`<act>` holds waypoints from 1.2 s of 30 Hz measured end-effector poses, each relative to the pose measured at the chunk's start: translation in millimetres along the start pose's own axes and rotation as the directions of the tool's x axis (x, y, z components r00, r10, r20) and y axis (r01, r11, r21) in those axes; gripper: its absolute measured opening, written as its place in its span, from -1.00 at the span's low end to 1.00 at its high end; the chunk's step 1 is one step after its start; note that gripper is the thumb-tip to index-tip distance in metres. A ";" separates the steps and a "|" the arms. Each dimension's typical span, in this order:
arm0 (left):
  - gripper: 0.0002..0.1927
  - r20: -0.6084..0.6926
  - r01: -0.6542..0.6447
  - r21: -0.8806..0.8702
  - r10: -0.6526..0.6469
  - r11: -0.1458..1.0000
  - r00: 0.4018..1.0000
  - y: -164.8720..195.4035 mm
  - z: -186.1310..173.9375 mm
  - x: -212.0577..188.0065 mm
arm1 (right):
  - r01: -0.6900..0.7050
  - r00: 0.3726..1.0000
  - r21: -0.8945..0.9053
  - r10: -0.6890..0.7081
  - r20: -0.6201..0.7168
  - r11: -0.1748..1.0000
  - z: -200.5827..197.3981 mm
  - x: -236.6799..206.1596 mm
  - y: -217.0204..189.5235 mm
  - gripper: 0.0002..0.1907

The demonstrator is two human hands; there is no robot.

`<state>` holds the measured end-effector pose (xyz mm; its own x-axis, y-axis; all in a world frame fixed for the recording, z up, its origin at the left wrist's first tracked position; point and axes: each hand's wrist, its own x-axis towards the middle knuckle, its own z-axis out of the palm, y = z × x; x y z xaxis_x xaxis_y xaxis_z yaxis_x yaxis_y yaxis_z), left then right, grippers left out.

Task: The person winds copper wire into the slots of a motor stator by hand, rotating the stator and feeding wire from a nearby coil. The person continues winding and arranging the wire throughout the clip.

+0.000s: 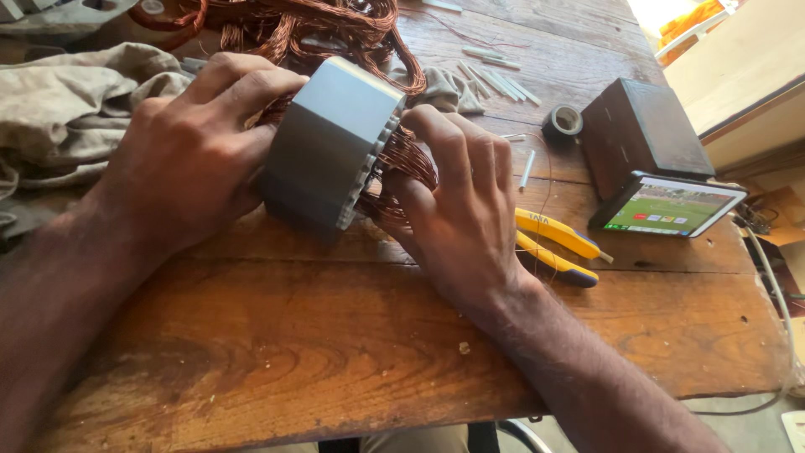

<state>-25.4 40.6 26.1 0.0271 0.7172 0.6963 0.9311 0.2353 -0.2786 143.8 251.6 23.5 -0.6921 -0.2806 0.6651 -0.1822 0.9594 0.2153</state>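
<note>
A grey metal motor stator core [323,147] lies tilted on its side on the wooden table [277,352]. My left hand [189,155] grips its left side, fingers curled over the top edge. My right hand [457,205] presses on the copper wire windings [407,155] bulging out of the core's right face. More loose copper wire coils [319,29] trail from the core toward the back of the table.
Yellow-handled pliers [558,243] lie just right of my right hand. A phone with a lit screen [667,205] leans on a dark box [641,126]. A tape roll [563,122], pale insulation strips [495,80] and a grey cloth [71,109] lie behind.
</note>
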 end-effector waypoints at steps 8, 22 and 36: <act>-0.76 0.021 0.035 -0.068 -0.034 0.997 0.999 -1.9 5.2 -3.3 | -0.069 0.996 -0.010 0.069 0.062 0.998 -1.5 0.6 -1.0 -0.53; -0.77 0.070 0.057 0.124 -0.066 0.991 0.995 4.9 5.0 -2.7 | -0.037 0.999 0.066 0.038 -0.021 0.997 0.9 -4.0 -3.3 -0.71; -0.67 0.090 -0.010 0.136 -0.002 0.991 0.996 -2.8 2.2 -3.9 | -0.080 0.996 0.076 0.078 0.031 0.994 7.7 -5.2 -3.8 -0.66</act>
<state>-28.9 38.6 22.8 -0.0077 0.7729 0.6345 0.8729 0.3147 -0.3727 142.7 249.6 13.6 -0.7257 -0.2038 0.6571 -0.1786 0.9782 0.1061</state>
